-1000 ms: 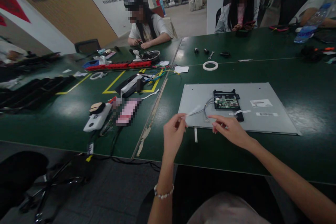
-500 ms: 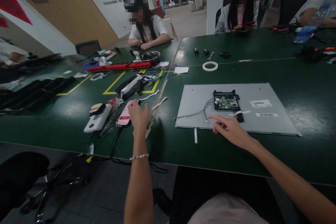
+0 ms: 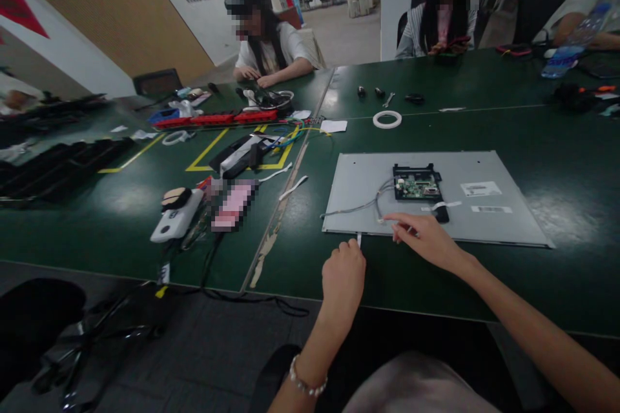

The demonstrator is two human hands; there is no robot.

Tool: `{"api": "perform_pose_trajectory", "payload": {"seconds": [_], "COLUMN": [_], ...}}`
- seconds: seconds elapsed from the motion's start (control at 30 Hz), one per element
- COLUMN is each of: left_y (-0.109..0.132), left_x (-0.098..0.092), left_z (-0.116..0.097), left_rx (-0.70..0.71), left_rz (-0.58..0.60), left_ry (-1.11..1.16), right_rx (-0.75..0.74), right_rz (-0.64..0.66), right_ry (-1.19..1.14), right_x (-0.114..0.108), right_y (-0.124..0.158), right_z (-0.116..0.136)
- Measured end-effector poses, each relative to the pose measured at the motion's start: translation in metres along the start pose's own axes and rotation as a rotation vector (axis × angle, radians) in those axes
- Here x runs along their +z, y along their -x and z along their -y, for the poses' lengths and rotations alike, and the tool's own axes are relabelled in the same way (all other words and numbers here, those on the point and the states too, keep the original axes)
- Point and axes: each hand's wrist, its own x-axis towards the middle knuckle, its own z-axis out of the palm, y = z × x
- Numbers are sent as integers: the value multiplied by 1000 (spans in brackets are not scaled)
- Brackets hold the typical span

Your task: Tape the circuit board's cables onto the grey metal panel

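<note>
A grey flat display panel [image 3: 358, 187] lies back side up, with a green circuit board [image 3: 417, 186] in a black bracket on it. Over the panel's front part, my right hand [image 3: 426, 239] points its index finger at the white plug end of a thin grey cable [image 3: 365, 208]; its other fingers are curled. The fingertip is at the plug or very close to it. Just in front of the panel's near edge is my left hand [image 3: 343, 277], closed, knuckles up. A white strip [image 3: 359, 239] runs from that edge to its fingers, which are hidden from above.
To the left lie a pink-screened phone [image 3: 235, 205], a white power bank [image 3: 177, 216] and black cables. A tape roll [image 3: 387, 119] and a small wrench [image 3: 389, 100] are beyond the panel. Two people sit across the table; a third is partly visible at right.
My left hand has moved right from beside the phone to the white strip at the panel's front edge, and its fingers have closed. My right hand has stayed nearly still.
</note>
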Motion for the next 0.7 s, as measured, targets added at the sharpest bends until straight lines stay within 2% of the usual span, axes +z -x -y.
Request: {"api": "perform_pose_trajectory", "payload": {"seconds": [0.13,0.23,0.37,0.57,0.7], "left_y": [-2,0,2,-3,-4], "left_x": [-10,-16,-14,-11,-25], "left_z": [5,7,3,1,7], "left_rx": [66,116,101,181,260], "left_rz": [73,61,57,98,182], "left_ry": [-40,-37,0,-78,-101], "right_rx": [-6,-28,-89,-388,-368], "right_rz": [-10,-31,-43,33,-32], "right_ry": [12,31,111,502,678], "right_x": [0,1,3,9,9], "right_y": [0,0,-1,-4,-6], "right_z": [1,-1,-5,-16,-21]}}
